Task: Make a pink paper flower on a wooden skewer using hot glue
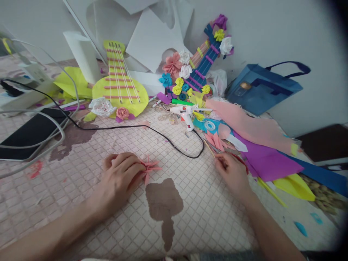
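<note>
My left hand (123, 174) is closed around one side of a pink paper flower (149, 167), whose narrow petals stick out past the fingertips just above the table. Over on the right, my right hand (232, 174) pinches the end of a thin wooden stick (209, 148). Beneath that hand lie what look like scissors, their red handle (243, 161) partly hidden by it. Pink paper petals (215, 140) are heaped just beyond the right fingers. A white hot glue gun (186, 115) lies farther back, its black cord looping between the hands.
A yellow paper guitar (119, 88) and a blue paper guitar (203, 69) with paper flowers lean at the back. Pink crepe paper (250, 125) and purple paper (268, 159) spread on the right. A blue bag (263, 88) stands behind; a black tablet (32, 132) lies left.
</note>
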A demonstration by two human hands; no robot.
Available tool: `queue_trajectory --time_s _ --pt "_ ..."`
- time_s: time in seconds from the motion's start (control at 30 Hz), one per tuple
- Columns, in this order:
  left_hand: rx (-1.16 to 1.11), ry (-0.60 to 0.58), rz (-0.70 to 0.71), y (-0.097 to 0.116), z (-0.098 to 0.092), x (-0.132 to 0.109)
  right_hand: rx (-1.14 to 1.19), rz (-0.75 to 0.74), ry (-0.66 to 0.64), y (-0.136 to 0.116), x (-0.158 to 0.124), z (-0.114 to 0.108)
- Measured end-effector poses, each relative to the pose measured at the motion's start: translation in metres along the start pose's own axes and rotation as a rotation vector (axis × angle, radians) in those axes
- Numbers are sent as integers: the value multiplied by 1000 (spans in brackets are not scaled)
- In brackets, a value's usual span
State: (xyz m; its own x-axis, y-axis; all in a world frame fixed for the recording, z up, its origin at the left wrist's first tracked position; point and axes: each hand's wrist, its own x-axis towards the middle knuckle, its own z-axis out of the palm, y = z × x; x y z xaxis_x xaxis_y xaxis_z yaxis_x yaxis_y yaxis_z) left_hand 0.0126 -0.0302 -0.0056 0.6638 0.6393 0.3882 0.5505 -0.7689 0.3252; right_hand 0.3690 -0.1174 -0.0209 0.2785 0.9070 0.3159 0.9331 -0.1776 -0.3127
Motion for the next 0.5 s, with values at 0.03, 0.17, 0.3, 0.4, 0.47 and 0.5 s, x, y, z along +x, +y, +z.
queue_trajectory --time_s 0.03,0.17,0.3,0.4,0.47,0.5 --pt "-3 2 -1 0 0 0 -17 -2 12 2 3 1" --pt "8 7 1 -2 2 0 -98 -80 72 9 14 2" --pt "-4 14 7 -3 4 -2 -206 -187 54 7 20 4" --pt "-21 -3 -13 -2 3 -3 -282 -209 10 1 23 6" --pt "-39 -9 -23 -1 2 -3 -299 -205 -1 -2 26 7" --pt "-48 -2 -22 0 2 -2 -292 -207 -3 -3 28 7"
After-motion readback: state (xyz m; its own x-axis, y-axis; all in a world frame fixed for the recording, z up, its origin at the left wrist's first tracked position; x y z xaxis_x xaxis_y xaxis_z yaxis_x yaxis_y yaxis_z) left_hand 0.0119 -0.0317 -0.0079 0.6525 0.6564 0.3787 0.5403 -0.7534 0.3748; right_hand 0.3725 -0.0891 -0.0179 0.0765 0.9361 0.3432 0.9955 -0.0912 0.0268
